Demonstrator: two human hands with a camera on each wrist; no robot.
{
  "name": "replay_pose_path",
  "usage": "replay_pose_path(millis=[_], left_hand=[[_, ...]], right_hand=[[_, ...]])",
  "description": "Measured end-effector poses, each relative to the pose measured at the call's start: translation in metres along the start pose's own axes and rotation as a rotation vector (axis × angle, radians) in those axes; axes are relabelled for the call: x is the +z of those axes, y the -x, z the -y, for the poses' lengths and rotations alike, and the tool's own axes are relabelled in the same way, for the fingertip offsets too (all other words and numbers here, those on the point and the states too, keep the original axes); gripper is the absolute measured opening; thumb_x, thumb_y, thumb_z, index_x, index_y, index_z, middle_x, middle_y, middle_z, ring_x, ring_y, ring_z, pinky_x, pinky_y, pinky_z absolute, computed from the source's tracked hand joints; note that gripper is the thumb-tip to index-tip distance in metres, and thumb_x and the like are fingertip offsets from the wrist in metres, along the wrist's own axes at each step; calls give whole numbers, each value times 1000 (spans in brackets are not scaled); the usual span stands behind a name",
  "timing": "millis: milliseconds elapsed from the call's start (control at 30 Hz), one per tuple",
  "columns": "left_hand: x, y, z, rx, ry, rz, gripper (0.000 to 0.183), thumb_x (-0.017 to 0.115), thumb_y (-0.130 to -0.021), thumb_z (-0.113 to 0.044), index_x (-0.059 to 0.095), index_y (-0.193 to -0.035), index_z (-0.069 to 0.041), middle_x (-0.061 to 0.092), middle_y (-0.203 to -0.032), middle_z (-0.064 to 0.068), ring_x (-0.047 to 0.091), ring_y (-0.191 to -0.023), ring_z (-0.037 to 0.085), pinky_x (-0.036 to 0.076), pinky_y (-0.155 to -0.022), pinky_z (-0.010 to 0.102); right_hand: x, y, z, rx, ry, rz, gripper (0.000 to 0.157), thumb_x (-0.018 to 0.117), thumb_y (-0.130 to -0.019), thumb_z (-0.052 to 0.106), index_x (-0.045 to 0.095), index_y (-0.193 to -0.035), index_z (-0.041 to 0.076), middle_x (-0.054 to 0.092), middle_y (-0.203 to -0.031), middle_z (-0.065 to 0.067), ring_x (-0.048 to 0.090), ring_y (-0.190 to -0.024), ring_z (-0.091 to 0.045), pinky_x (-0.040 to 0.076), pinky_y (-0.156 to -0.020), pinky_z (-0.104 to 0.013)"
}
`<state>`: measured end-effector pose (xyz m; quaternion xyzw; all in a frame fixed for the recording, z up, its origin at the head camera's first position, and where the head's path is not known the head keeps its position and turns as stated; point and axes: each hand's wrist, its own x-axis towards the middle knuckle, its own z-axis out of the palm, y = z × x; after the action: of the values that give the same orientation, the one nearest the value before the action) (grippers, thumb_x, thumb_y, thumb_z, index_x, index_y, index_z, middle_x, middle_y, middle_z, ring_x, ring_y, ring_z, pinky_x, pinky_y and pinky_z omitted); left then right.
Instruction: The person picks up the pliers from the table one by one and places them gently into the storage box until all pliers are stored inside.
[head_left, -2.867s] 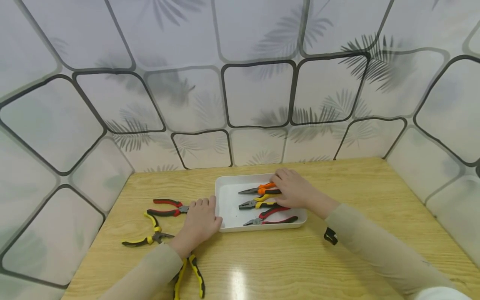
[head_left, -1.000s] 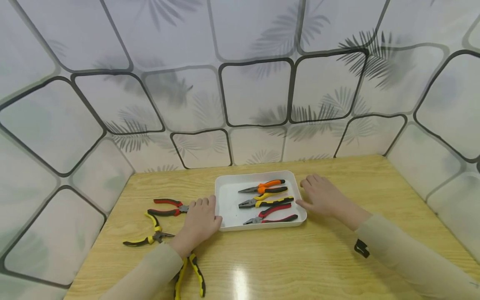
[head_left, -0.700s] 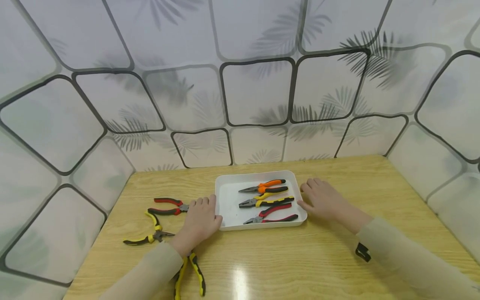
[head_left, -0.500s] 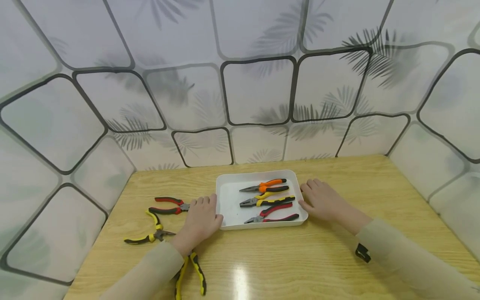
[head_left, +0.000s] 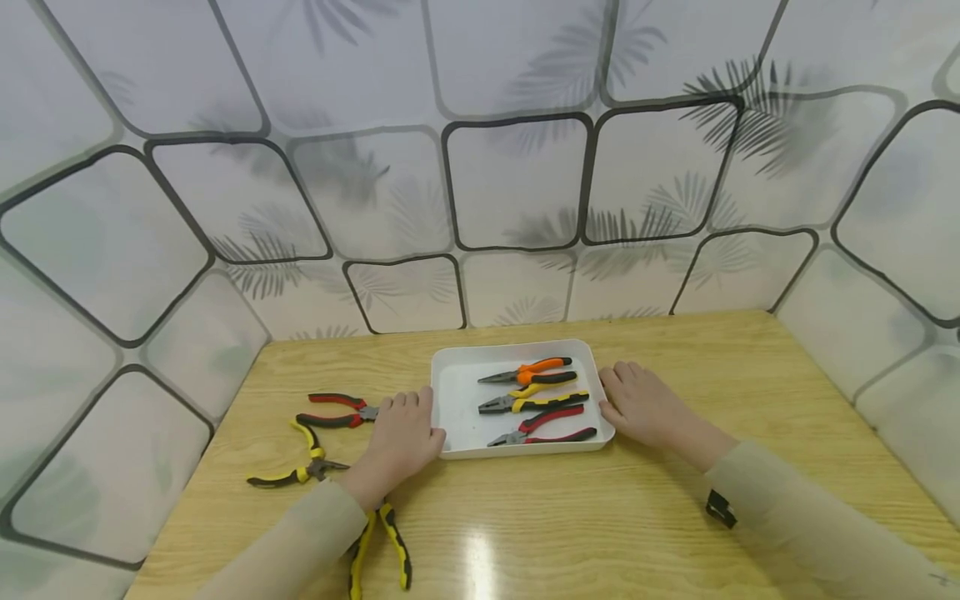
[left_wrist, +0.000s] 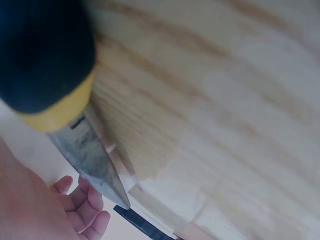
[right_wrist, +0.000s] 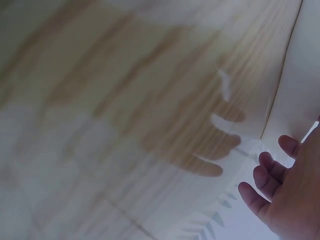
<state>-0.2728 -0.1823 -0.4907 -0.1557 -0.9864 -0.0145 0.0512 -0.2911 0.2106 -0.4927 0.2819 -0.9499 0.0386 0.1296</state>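
A white tray (head_left: 459, 417) holds three pliers: orange-and-black needle-nose pliers (head_left: 527, 376) at the back, yellow-and-black combination pliers (head_left: 517, 405) in the middle, and red-and-black pliers (head_left: 513, 438) in front. My left hand (head_left: 402, 433) rests against the tray's left end. At the right end, my right hand (head_left: 641, 408) touches or lies close beside the rim. Both wrist views show loosely bent fingers with nothing pinched between them. Left of the tray lie red-and-black pliers (head_left: 332, 421), their tips hidden behind my left hand.
Yellow-and-black long-nose pliers (head_left: 317, 468) lie spread at the left. Another yellow-handled pair (head_left: 396, 542) is partly under my left forearm; a metal jaw (left_wrist: 92, 160) looms in the left wrist view. Patterned walls enclose the wooden table (head_left: 562, 533) at back and sides.
My right hand has let go of the pliers' handles in the tray and drawn back to the right, then shifted slightly toward the tray's right end. The left hand stays put.
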Motion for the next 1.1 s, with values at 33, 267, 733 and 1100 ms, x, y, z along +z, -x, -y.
replay_pose_path(millis=[33, 267, 733, 1100], left_hand=[[0, 0, 0, 0, 0, -1, 27, 54, -93, -27, 49, -104, -3, 54, -86, 11, 49, -79, 27, 40, -78, 43], [0, 0, 0, -7, -3, -6, 28, 56, -92, -27, 50, -105, -3, 55, -87, 12, 48, -80, 27, 41, -78, 43], [-6, 2, -2, 33, -66, -66, 31, 62, -90, -29, 55, -104, -2, 55, -87, 11, 52, -81, 27, 44, -79, 43], [-11, 2, -3, 36, -114, -16, 34, 64, -92, -34, 56, -103, -2, 55, -88, 11, 56, -86, 29, 47, -84, 46]], right_hand=[[0, 0, 0, 0, -1, -2, 25, 58, -100, 23, 56, -113, 2, 50, -92, -9, 45, -81, -24, 41, -72, -40], [0, 0, 1, 15, 1, 2, 25, 58, -99, 24, 56, -112, 3, 48, -90, -9, 43, -80, -23, 40, -69, -39], [-4, -1, 6, 66, 34, 47, 24, 61, -98, 26, 55, -110, 6, 47, -93, -8, 43, -81, -23, 40, -67, -38], [-7, -1, 7, 66, 20, 50, 22, 60, -98, 24, 54, -110, 6, 45, -91, -7, 37, -78, -21, 35, -66, -34]])
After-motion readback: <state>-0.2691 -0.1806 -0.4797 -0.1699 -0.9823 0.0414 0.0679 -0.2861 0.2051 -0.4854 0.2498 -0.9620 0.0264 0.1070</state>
